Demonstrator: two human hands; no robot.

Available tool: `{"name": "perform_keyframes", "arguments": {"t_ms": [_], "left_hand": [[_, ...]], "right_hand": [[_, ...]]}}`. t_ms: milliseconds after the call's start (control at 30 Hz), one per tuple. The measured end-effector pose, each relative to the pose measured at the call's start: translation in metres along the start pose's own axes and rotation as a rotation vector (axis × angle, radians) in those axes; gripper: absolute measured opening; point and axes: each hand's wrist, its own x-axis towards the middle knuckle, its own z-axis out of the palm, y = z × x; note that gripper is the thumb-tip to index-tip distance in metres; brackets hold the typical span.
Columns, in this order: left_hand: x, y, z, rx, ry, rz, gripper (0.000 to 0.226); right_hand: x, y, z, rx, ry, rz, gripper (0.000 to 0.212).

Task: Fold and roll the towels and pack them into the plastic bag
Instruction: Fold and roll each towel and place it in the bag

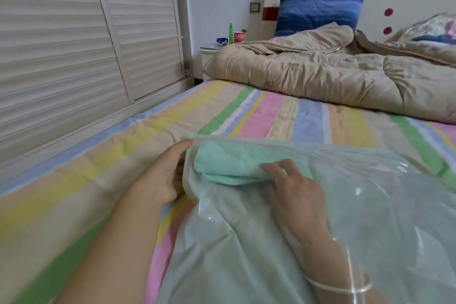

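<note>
The plastic bag (320, 229) is thin, translucent film, glossy, with bright highlights along its creases. The towel (222, 158) is mint terry cloth, matt and softly napped. The bed sheet (98, 168) is smooth woven cloth, matt, in pastel stripes. The beige quilt (308, 74) is padded fabric with a faint satin sheen, much crumpled. The blue pillow (318, 12) has a satin-like shine. The slatted wardrobe doors (61, 44) look matt and pale.

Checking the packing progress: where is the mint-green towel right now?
In the head view, the rolled mint-green towel lies centre-frame inside the plastic bag on the striped bed, between the left hand and the right hand, whose fingers hold it.
</note>
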Motion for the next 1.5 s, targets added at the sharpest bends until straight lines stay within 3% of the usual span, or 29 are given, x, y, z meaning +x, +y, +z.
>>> {"name": "perform_keyframes", "arguments": {"t_ms": [100, 333, 400, 433, 500, 533, 567, 633, 700, 867, 933, 1100, 1167, 1267, 1367, 1400, 1500], "left_hand": [[0.008, -0.001, 0.006, -0.017, -0.113, 0.019, 0.038], [0.011, -0.004, 0.001, 0.001, -0.113, -0.02, 0.038], [0.006, -0.003, 0.003, 0.046, -0.032, 0.052, 0.043], [0.005, -0.003, 0.002, 0.159, 0.076, 0.145, 0.051], [-0.002, -0.001, 0.0, 0.623, 0.359, 0.371, 0.078], [-0.008, 0.0, 0.0, 0.829, 0.399, 0.459, 0.09], [-0.01, -0.003, -0.001, 0.926, 0.353, 0.478, 0.1], [-0.009, -0.014, -0.005, 0.891, 0.209, 0.411, 0.119], [0.0, -0.027, -0.011, 0.857, 0.196, 0.424, 0.129], [0.001, -0.037, -0.01, 0.901, 0.179, 0.511, 0.13], [0.001, -0.036, -0.008, 0.942, 0.19, 0.516, 0.129], [0.011, -0.042, -0.011, 0.939, 0.236, 0.556, 0.132], [0.013, -0.045, -0.01, 0.937, 0.257, 0.56, 0.133], [0.01, -0.043, -0.006, 0.967, 0.274, 0.562, 0.138], [0.001, -0.039, -0.003, 1.016, 0.287, 0.617, 0.138], [0.0, -0.037, -0.001, 1.059, 0.281, 0.698, 0.131], [0.0, -0.033, 0.003, 1.265, 0.225, 0.86, 0.093]], "right_hand": [[0.002, -0.001, 0.005, 0.076, 0.03, -0.039, 0.031], [0.004, 0.005, 0.013, 0.153, 0.011, -0.107, 0.05], [0.002, 0.003, 0.01, 0.192, 0.007, -0.084, 0.052], [0.001, 0.001, 0.007, 0.189, 0.018, -0.064, 0.051], [0.001, -0.004, 0.0, 0.142, 0.084, -0.051, 0.043], [0.002, -0.007, -0.004, 0.125, 0.125, -0.075, 0.036], [0.004, -0.008, -0.007, 0.116, 0.151, -0.11, 0.03], [0.005, -0.008, -0.01, 0.128, 0.148, -0.188, 0.024], [0.005, -0.009, -0.008, 0.143, 0.046, -0.238, 0.025], [0.009, -0.008, 0.009, 0.075, -0.29, -0.339, 0.033], [0.014, -0.01, 0.011, 0.024, -0.329, -0.385, 0.039], [0.031, -0.014, 0.025, 0.168, -0.452, -0.444, 0.049], [0.044, -0.016, 0.029, 0.155, -0.46, -0.486, 0.057], [0.052, -0.022, 0.029, 0.095, -0.469, -0.543, 0.052], [0.039, -0.02, 0.029, 0.098, -0.399, -0.395, 0.046], [0.033, -0.017, 0.028, 0.116, -0.402, -0.341, 0.045], [0.026, -0.022, 0.013, 0.082, -0.165, -0.21, 0.031]]}}
